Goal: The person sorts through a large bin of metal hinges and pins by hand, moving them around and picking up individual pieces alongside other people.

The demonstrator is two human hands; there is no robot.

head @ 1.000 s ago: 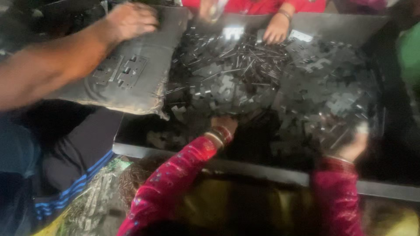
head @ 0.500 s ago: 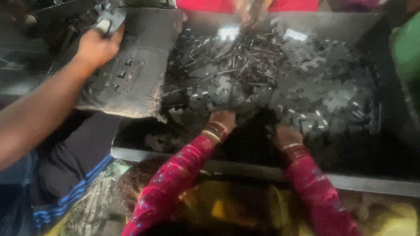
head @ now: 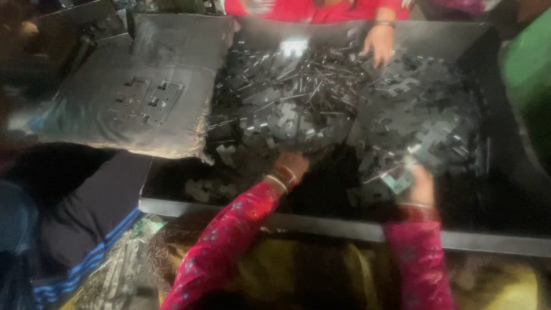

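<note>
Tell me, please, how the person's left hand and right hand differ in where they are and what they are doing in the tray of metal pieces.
The left hand rests low at the near edge of the pile of metal pieces, holding nothing visible; the right hand is lifted slightly and grips a few flat pieces. The left hand sits nearer the tray's middle, the right hand further right. Both wear bangles and pink patterned sleeves.
</note>
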